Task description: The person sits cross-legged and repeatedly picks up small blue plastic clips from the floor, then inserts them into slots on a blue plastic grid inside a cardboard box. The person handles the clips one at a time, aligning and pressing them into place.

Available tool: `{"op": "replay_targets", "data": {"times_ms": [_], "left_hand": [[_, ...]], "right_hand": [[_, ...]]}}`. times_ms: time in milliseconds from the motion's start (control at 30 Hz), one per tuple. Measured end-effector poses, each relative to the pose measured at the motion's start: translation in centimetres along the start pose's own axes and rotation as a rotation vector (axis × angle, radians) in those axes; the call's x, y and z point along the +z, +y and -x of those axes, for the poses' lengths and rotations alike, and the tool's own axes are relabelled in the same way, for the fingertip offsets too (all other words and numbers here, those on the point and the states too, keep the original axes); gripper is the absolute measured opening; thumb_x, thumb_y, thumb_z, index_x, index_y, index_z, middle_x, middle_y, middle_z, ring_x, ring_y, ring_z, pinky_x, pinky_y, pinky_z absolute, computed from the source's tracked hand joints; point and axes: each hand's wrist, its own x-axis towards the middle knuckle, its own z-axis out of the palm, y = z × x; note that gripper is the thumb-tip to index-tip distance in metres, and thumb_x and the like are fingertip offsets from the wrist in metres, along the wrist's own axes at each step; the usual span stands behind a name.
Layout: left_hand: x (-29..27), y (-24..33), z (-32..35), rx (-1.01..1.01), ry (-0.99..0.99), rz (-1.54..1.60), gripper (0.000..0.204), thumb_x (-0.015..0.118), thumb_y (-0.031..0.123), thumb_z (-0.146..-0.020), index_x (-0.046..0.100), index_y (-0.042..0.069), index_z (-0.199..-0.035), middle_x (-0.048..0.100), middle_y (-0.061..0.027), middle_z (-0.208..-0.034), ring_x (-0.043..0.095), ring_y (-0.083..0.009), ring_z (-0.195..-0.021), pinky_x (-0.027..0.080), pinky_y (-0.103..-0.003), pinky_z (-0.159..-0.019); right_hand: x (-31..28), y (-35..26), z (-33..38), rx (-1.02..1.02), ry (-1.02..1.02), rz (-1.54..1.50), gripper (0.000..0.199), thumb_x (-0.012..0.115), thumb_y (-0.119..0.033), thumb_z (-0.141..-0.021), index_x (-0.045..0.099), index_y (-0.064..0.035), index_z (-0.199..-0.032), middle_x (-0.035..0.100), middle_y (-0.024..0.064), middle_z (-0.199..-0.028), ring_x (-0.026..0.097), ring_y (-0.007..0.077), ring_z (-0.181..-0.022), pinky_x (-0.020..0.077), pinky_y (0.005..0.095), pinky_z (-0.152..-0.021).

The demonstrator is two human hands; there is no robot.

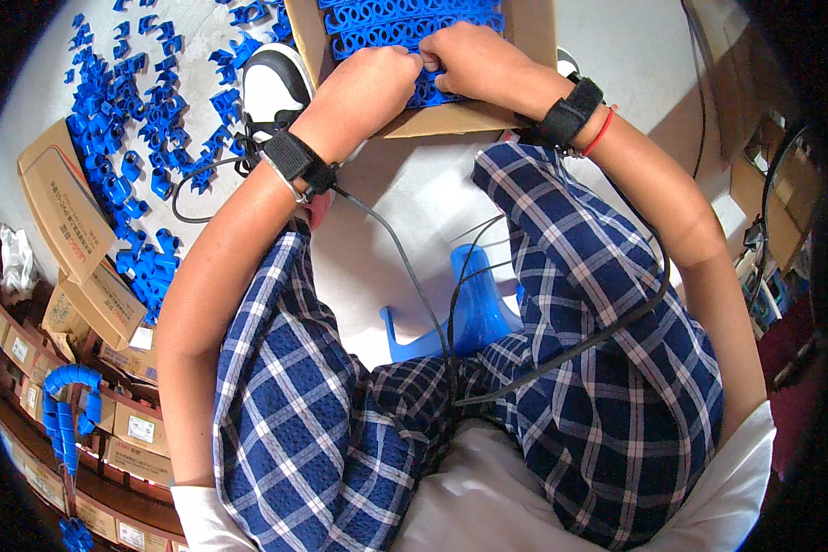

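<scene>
Labelled cartons [142, 429] at left — a white plastic bag [17, 262] near them — blue plastic stool [474, 324] mid-view.

before the person, a rectangular brown cardboard box [305, 41] stood on the pale, flat floor [345, 248], with rows of ring-shaped blue plastic clips [368, 26] inside it and the bare left hand [377, 81] beside the bare right hand [477, 60] over its near part. left of the box, past a white-and-black lace-up shoe [276, 87], loose curved blue plastic pieces [101, 120] lay strewn; nearer, at far left, a curved blue plastic string [74, 375] was before boxy brown cardboard cartons [143, 460].
</scene>
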Motion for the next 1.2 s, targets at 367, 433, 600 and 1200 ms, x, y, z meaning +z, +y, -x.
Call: {"op": "replay_targets", "data": {"times_ms": [367,433,600,1200], "left_hand": [[0.1,0.0,0.0,-0.001,-0.002,-0.003,0.011,0.059,0.001,-0.080,0.068,-0.004,-0.081,0.068,-0.0221,-0.084,0.070,-0.0360,-0.078,0.058,-0.044,-0.071],[0.2,-0.1,0.0,-0.012,-0.007,0.009,0.011,0.060,0.006,-0.082,0.066,-0.003,-0.082,0.067,-0.0213,-0.083,0.069,-0.0363,-0.079,0.057,-0.044,-0.073],[0.2,0.1,0.0,-0.013,0.030,0.044,0.016,0.058,0.004,-0.081,0.066,-0.003,-0.093,0.067,-0.0211,-0.086,0.068,-0.0366,-0.082,0.056,-0.044,-0.076],[0.0,0.5,-0.1,-0.052,0.016,0.072,0.022,0.070,0.020,-0.080,0.064,0.003,-0.094,0.065,-0.0164,-0.090,0.067,-0.0354,-0.086,0.056,-0.044,-0.077]], "right_hand": [[0.4,0.1,-0.2,0.000,-0.019,0.031,0.009,0.068,-0.007,-0.074,0.060,-0.0033,-0.077,0.064,0.0193,-0.074,0.065,0.0386,-0.077,0.0510,0.0459,-0.066],[0.6,0.2,-0.3,-0.011,-0.009,0.034,0.008,0.066,-0.008,-0.075,0.064,-0.0021,-0.079,0.065,0.0207,-0.076,0.067,0.0392,-0.078,0.0527,0.0470,-0.068],[0.4,0.3,-0.4,-0.041,-0.047,0.029,0.014,0.064,-0.011,-0.076,0.071,-0.0005,-0.083,0.068,0.0232,-0.083,0.069,0.0403,-0.083,0.0559,0.0496,-0.072],[-1.8,0.5,2.4,0.054,0.117,-0.160,0.010,0.061,-0.010,-0.079,0.061,-0.0016,-0.084,0.065,0.0213,-0.081,0.065,0.0410,-0.082,0.0504,0.0505,-0.074]]}}
